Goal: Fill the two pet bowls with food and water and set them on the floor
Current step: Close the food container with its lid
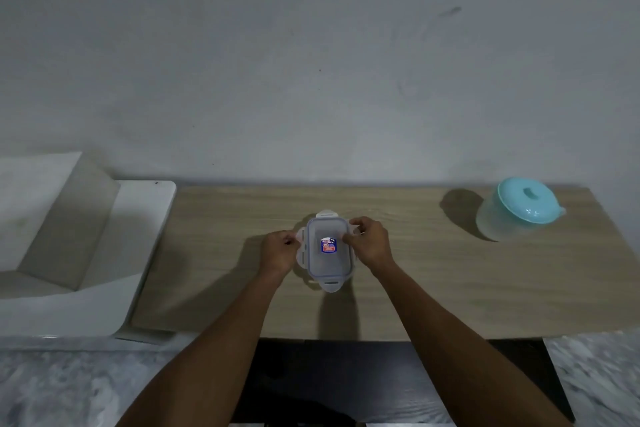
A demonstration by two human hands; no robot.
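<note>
Container (pixel 327 248) lies lengthwise away from the person, lid up.

— What's at the back?
— A plain grey-white wall (pixel 311 45) fills the upper frame (smudged at upper right), dimly lit.
— And lower?
— A wood-grain desk (pixel 433 288) at centre, a white basin (pixel 149 218) at left, marbled grey floor (pixel 69 388) in the lower corners.

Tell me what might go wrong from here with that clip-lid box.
1. The left hand and the right hand both pinch at the sides of the clip-lid box. Neither seems to steady its body, so it may skid or tip on the table.
2. If it springs open suddenly, whatever is inside, which I cannot see, could scatter.
</note>
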